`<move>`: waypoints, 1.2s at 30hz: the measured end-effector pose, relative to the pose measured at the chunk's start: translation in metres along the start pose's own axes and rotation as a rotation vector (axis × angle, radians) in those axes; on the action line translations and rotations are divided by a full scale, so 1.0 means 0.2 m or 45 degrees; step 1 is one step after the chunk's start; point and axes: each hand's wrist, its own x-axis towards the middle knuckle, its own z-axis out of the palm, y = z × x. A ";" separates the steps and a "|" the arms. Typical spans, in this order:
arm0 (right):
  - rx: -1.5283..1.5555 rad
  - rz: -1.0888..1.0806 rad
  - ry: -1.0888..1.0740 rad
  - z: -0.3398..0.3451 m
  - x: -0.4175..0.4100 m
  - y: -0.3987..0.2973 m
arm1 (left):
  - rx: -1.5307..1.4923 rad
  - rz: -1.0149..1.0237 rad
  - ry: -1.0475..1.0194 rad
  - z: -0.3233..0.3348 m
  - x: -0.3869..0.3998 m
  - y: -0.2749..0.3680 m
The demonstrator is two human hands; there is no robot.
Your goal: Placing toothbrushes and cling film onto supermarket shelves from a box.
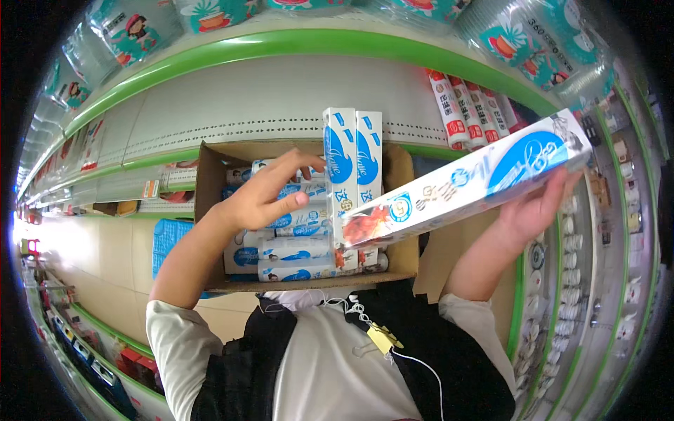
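My right hand (532, 208) grips the outer end of a long white and blue printed carton (463, 176), held tilted with its lower left end over an open cardboard box (403, 210). In the box are two slim white and blue cartons (340, 158), side by side and rising above its far rim, and several wrapped white and blue rolls (297, 247). My left hand (263, 192) hovers over the rolls, thumb and fingers apart. Its fingertips are at the left edge of the slim cartons; whether they touch is unclear.
Behind the box runs a white perforated shelf (221, 100) with a green edge, with red and white tubes (463, 110) at its right. Above, a shelf holds wrapped plastic cups (216, 13). Stocked shelves (571, 252) stand at right. A blue textured object (171, 239) lies left.
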 end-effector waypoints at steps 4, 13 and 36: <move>0.075 0.583 0.237 -0.07 -0.11 0.20 | -0.440 -0.033 -0.120 0.04 0.00 -0.03; 0.107 0.831 0.254 -0.12 -0.35 0.34 | -0.477 -0.240 0.129 0.08 0.01 -0.02; 0.038 0.904 -0.086 -0.30 -0.36 0.19 | -0.636 -0.451 -0.175 0.03 0.02 -0.03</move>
